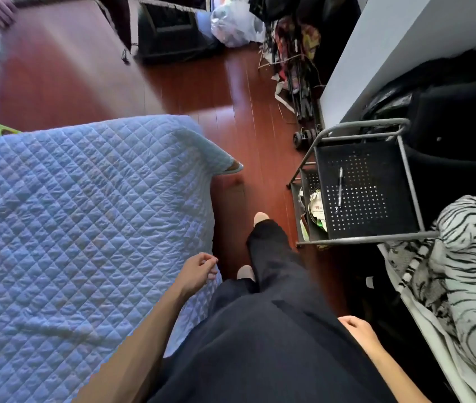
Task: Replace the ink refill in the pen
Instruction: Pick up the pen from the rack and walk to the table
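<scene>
A dark pen (340, 186) lies lengthwise on the black perforated top shelf of a small metal cart (362, 231) to my right. Both of my hands are well away from it and hold nothing. My left hand (199, 270) hangs by the edge of the bed with its fingers loosely curled. My right hand (357, 330) hangs beside my hip, fingers loosely bent, partly hidden by my dark clothing. No separate refill is visible.
A bed with a light blue quilted cover (71, 213) fills the left. A narrow strip of red wooden floor (260, 146) runs between bed and cart. A zebra-striped cloth (469, 257) lies at the right; bags, a folded stroller and clutter stand ahead.
</scene>
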Tool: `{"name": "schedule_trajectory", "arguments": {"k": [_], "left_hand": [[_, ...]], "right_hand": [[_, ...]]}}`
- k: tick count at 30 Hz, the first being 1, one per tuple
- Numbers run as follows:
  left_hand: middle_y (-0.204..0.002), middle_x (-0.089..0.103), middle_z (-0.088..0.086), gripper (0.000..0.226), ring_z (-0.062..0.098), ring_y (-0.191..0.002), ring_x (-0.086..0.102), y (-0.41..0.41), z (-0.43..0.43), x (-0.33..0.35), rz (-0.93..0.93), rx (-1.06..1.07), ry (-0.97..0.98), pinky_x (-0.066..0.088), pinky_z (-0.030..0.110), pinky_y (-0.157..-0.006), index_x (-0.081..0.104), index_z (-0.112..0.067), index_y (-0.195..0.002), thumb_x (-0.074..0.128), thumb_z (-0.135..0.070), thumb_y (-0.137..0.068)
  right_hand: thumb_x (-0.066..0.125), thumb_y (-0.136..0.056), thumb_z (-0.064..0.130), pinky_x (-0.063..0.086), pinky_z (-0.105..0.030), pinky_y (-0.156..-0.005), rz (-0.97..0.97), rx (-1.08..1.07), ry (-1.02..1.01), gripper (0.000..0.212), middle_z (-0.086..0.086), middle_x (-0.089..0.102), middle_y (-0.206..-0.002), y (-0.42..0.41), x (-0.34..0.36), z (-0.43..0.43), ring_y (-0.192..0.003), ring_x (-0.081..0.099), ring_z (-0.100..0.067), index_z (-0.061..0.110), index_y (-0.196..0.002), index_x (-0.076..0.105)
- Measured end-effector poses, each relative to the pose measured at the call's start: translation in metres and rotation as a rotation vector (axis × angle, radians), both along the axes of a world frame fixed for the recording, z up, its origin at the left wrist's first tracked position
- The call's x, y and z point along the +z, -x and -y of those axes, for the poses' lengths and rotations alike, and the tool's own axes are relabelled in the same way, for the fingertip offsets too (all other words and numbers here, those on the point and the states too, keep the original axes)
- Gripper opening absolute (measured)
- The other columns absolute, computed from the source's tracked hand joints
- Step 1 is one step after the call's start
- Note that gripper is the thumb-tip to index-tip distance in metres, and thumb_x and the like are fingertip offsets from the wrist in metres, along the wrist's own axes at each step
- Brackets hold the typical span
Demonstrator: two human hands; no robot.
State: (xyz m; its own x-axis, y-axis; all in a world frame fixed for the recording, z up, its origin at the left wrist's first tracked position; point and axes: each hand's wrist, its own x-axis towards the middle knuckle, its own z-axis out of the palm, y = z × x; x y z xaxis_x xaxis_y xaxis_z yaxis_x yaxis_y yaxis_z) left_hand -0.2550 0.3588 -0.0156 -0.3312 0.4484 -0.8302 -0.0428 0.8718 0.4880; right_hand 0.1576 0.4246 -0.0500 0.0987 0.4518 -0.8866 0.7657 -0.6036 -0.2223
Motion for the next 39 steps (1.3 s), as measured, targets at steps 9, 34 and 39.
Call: {"name": "schedule_trajectory", "arguments": {"k": [9, 34, 39], "left_hand": [[-0.066, 0.046, 0.013, 0.029, 0.016, -0.05, 0.04, 0.044, -0.058, -0.005, -0.104, -0.209, 0.23, 0.032, 0.022, -0.044, 0.054, -0.004, -0.074, 0.049, -0.004, -0.103], [-0.096, 0.069, 0.019, 0.023, 0.029, -0.082, 0.061, 0.07, -0.231, -0.02, -0.069, -0.374, 0.373, 0.046, 0.029, -0.063, 0.067, 0.001, -0.112, 0.055, -0.018, -0.106], [-0.095, 0.066, 0.02, 0.025, 0.026, -0.071, 0.056, 0.048, -0.259, -0.044, -0.054, -0.44, 0.38, 0.043, 0.025, -0.061, 0.064, 0.008, -0.115, 0.052, -0.013, -0.107]], "right_hand": [[0.066, -0.104, 0.011, 0.045, -0.028, -0.059, -0.11, -0.115, -0.115, 0.014, -0.011, 0.07, -0.078, 0.095, -0.02, -0.157, -0.063, 0.06, -0.018, 0.003, -0.098, 0.076], [0.08, -0.092, 0.023, 0.048, -0.02, -0.056, 0.074, -0.448, -0.289, 0.014, -0.006, 0.081, -0.097, 0.11, -0.115, -0.352, -0.072, 0.069, -0.011, 0.014, -0.102, 0.08], [0.083, -0.09, 0.024, 0.059, -0.039, -0.093, 0.103, -0.403, -0.317, 0.017, -0.004, 0.077, -0.114, 0.107, -0.142, -0.373, -0.105, 0.072, -0.022, 0.015, -0.104, 0.079]]}}
